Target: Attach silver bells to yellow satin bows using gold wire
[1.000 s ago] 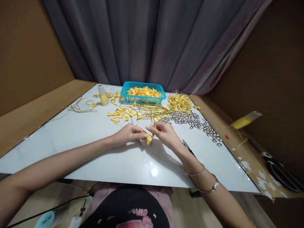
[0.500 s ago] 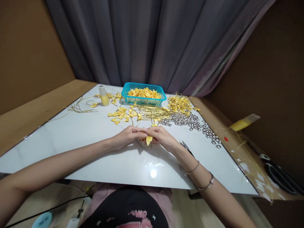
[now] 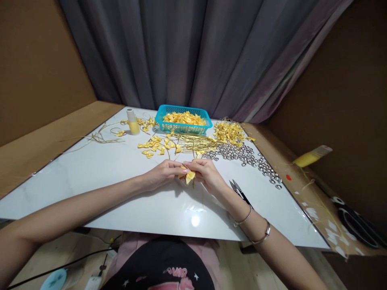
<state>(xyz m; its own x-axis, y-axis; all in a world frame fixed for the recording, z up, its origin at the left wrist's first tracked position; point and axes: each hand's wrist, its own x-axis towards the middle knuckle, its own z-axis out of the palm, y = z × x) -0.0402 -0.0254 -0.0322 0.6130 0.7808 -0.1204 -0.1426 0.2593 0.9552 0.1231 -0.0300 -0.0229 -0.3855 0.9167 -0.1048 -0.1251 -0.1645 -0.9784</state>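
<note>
My left hand (image 3: 163, 173) and my right hand (image 3: 207, 171) meet above the white table. Between their pinched fingertips is a yellow ribbon bow (image 3: 188, 177). Both hands are closed on it. A thin gold cord (image 3: 177, 158) sticks up by the left fingers, and its lower run is hidden by the hands. Just beyond the fingers lie loose yellow bows (image 3: 155, 141) and a bundle of gold cords (image 3: 196, 143). Under my right forearm, partly covered, is a pair of black thread snips (image 3: 238, 189).
Behind stands a turquoise basket (image 3: 184, 128) of yellow bows. A heap of corded bows (image 3: 229, 133) and many silver beads (image 3: 238, 153) spread to the right. A yellow-filled bottle (image 3: 132, 122) stands at left. Black scissors (image 3: 356, 225) and another yellow tube (image 3: 313, 156) are at far right.
The bow has turned between my fingers and shows more of its spread loops. My right fingers have shifted slightly, and a cord end now shows above the left fingertips.
</note>
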